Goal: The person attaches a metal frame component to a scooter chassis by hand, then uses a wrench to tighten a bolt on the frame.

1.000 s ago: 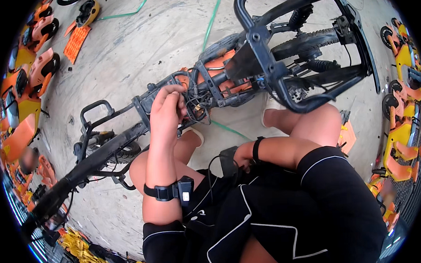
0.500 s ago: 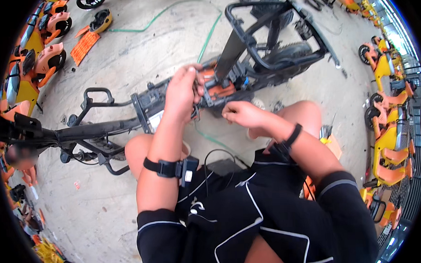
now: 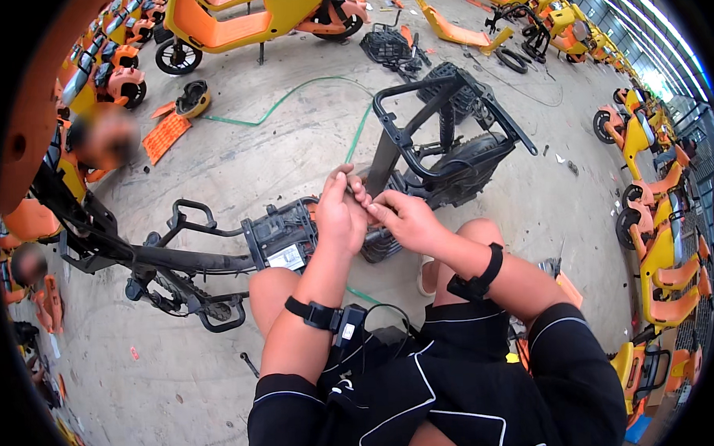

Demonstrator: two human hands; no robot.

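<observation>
Hands, left (image 3: 339, 217) and right (image 3: 406, 221), meet fingertips pinched together over the scooter frame (image 3: 279, 237).

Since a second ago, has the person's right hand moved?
Yes. The right hand has come up off the lap to the black scooter frame, and now meets the left hand at its middle.

Stripped bike frame (image 3: 310, 225) on floor (image 3: 237, 164) (scooters (image 3: 240, 15) behind, right).
</observation>
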